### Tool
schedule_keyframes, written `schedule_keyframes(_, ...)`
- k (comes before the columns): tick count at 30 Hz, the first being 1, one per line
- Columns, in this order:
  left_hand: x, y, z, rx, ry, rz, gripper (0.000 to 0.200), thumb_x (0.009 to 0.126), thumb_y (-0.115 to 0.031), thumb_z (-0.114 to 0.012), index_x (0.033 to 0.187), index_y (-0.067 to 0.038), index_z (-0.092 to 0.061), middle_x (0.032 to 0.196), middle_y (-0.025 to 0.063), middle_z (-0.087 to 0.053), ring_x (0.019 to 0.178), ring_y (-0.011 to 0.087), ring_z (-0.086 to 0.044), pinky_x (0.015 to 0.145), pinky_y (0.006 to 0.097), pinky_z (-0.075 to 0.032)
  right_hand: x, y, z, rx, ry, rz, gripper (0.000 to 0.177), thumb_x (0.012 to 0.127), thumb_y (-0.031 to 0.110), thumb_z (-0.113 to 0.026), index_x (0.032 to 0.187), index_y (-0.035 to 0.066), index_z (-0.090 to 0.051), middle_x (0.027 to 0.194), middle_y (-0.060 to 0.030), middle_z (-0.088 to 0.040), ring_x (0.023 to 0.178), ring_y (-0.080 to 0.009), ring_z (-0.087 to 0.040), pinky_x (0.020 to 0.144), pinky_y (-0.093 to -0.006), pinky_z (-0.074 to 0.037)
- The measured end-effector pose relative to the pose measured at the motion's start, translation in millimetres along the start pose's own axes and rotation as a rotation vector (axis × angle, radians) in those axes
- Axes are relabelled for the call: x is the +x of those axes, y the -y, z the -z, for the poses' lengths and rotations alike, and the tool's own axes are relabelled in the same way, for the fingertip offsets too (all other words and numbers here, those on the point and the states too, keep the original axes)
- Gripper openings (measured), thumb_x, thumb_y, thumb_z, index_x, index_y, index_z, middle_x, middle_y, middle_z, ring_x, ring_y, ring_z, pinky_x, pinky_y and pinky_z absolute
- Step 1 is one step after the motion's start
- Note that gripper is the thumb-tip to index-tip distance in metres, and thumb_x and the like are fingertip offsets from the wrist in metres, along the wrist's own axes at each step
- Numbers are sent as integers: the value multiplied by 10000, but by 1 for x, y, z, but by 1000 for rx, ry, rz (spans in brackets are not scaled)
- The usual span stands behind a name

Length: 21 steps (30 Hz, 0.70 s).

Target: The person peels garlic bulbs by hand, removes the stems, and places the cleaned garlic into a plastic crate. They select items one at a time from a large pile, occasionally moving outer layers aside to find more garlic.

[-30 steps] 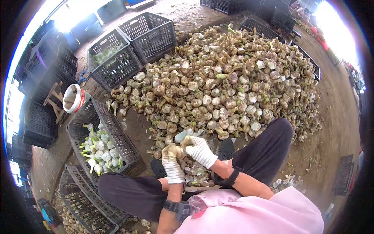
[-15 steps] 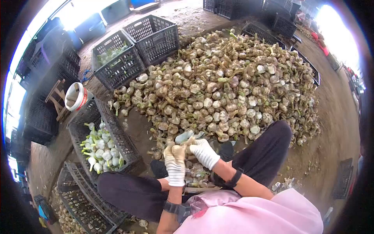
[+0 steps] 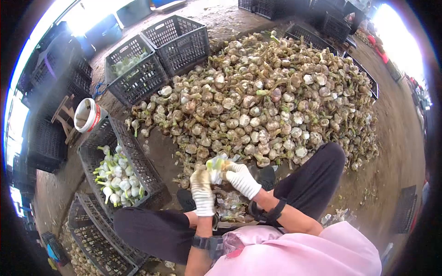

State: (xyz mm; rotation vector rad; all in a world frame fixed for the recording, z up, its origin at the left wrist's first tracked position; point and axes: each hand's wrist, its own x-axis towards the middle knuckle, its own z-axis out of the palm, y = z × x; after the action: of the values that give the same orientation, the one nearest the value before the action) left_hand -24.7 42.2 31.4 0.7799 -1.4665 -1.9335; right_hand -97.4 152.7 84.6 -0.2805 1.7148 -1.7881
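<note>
In white knit gloves, my left hand (image 3: 202, 189) and my right hand (image 3: 242, 179) meet over the gap between my knees. Between their closed fingers is a garlic bulb (image 3: 215, 169), whitish with a green stem end, slightly smeared by motion. Loose skin shows beside the right fingertips. Just beyond my hands rises a large heap of dirty, unpeeled garlic (image 3: 258, 106). Under them, between my feet, lie stripped garlic skins (image 3: 231, 206). Clean white bulbs with green stems (image 3: 120, 177) fill part of a black crate by my left knee.
That black crate (image 3: 146, 161) stands at my left, with another crate (image 3: 99, 237) nearer me. A white bucket (image 3: 87, 115) sits behind it. Two more crates (image 3: 177, 48) stand at the heap's far left. Crates are stacked along the left side (image 3: 50, 142).
The bulb has turned in my hands and now shows more green and white. My right hand has shifted slightly, and the brown outer skin is less visible.
</note>
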Motion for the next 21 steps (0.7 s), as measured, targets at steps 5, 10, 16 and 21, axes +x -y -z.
schedule_keyframes(5, -5, -23, 4, -191, 102, 310, 235, 881, -303, -623, 888, -69, -604, 835, 22, -625, 750, 135, -598, 666, 270, -507, -3, -24, -1, -45, 71, 75, 135, 774, 49, -551, 860, -9, -637, 805, -61, -641, 732, -157, -606, 665, -305, -485)
schedule_keyframes(10, -1, -24, 16, -521, 266, 549, 418, 890, -468, -535, 920, -52, -565, 834, 105, -617, 741, 234, -630, 631, 348, -548, 31, -42, 12, -41, -71, 17, 192, 767, 13, -480, 884, -5, -631, 703, -67, -630, 631, -111, -585, 621, -263, -500)
schedule_keyframes(16, -10, -47, 11, -487, 148, 522, 484, 828, -539, -595, 994, -87, -542, 845, 41, -595, 746, 160, -606, 598, 270, -507, 27, -23, 8, -678, -4, 418, 439, 777, 120, -652, 1185, 35, -515, 1035, -141, -578, 965, -219, -568, 841, -310, -449)
schedule_keyframes(21, -6, -29, -2, -339, 27, 190, 135, 858, -121, -649, 952, -96, -554, 794, 1, -592, 696, 96, -579, 592, 230, -474, -10, -17, -13, -210, -8, 264, 582, 764, 83, -583, 1318, 39, -409, 1051, -161, -591, 927, -215, -588, 820, -304, -470)
